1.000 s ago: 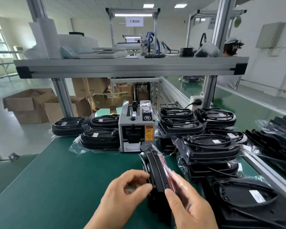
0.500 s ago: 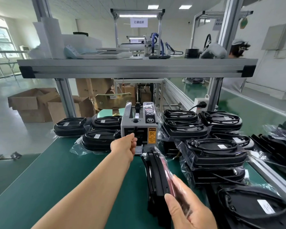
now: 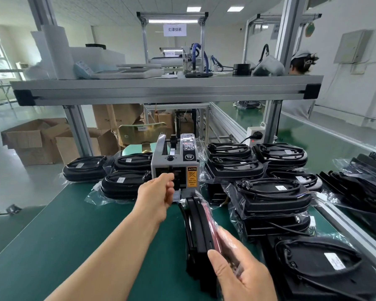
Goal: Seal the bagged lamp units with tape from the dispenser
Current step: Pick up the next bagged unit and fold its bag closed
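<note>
A grey tape dispenser (image 3: 162,164) stands at the middle of the green bench (image 3: 52,235). My left hand (image 3: 158,196) is stretched out to its front outlet, fingers curled in a pinch there; the clear tape itself is hard to make out. A bagged black lamp unit (image 3: 199,227) stands on edge just in front of the dispenser. My right hand (image 3: 241,272) grips its near end through the plastic bag, thumb on the left face.
Stacks of bagged lamp units (image 3: 273,192) crowd the bench to the right, with a few more (image 3: 124,183) left of the dispenser. An aluminium shelf (image 3: 161,90) spans overhead. Cardboard boxes (image 3: 37,140) sit on the floor at left. A person (image 3: 302,61) works at back right.
My left hand let go of the lamp unit's top edge and reached forward to the dispenser outlet. My right hand kept holding the unit upright.
</note>
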A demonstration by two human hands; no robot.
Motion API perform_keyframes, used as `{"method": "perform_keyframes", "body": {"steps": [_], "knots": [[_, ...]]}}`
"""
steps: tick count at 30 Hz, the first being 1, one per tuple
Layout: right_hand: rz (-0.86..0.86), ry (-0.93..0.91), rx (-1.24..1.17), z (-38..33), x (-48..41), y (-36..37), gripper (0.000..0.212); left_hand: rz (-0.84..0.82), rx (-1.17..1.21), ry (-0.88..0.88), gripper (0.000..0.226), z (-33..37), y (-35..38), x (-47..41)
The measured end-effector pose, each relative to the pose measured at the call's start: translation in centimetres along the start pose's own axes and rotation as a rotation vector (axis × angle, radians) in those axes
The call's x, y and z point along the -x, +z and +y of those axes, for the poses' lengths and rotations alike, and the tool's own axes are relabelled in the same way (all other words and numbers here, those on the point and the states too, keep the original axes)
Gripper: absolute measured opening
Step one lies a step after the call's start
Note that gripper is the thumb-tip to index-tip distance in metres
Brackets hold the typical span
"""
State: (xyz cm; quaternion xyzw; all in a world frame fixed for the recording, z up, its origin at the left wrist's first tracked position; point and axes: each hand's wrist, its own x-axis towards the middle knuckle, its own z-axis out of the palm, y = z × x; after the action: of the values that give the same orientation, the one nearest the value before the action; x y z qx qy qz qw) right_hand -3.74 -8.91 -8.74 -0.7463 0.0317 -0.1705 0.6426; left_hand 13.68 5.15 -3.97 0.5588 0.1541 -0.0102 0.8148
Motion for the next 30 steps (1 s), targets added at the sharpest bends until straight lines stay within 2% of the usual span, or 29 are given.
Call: {"method": "perform_keyframes", "body": {"steps": [3, 5, 8, 10, 18, 24, 30], "knots": [[-0.061, 0.052, -0.068, 0.1, -0.4, -0.5, 0.046, -0.489, -0.284, 0.031, 0.023, 0.7, -2.6, 5.6], [-0.109, 0.098, -0.132, -0.3, -0.6, -0.7, 0.048, -0.655, -0.472, 0.072, 0.018, 0.7, -3.4, 8.7], [-0.174, 0.067, -0.104, -0.4, -0.5, -0.7, 0.052, -0.653, -0.714, 0.170, 0.020, 0.5, -3.5, 10.5], [-0.185, 0.036, -0.101, -0.3, -0.4, -0.6, 0.054, -0.643, -0.775, 0.181, 0.020, 0.6, -3.3, 10.5], [-0.179, -0.019, -0.084, -0.1, -0.3, -0.5, 0.057, -0.715, -0.784, 0.086, 0.022, 0.6, -2.8, 9.9], [-0.152, -0.026, -0.099, 0.0, -0.4, -0.4, 0.053, -0.777, -0.915, 0.153, 0.016, 1.3, -2.4, 9.1], [-0.161, -0.075, -0.058, -0.1, -0.4, -0.1, 0.076, -0.892, -1.019, 0.157, 0.017, 2.4, -2.1, 8.5]]}}
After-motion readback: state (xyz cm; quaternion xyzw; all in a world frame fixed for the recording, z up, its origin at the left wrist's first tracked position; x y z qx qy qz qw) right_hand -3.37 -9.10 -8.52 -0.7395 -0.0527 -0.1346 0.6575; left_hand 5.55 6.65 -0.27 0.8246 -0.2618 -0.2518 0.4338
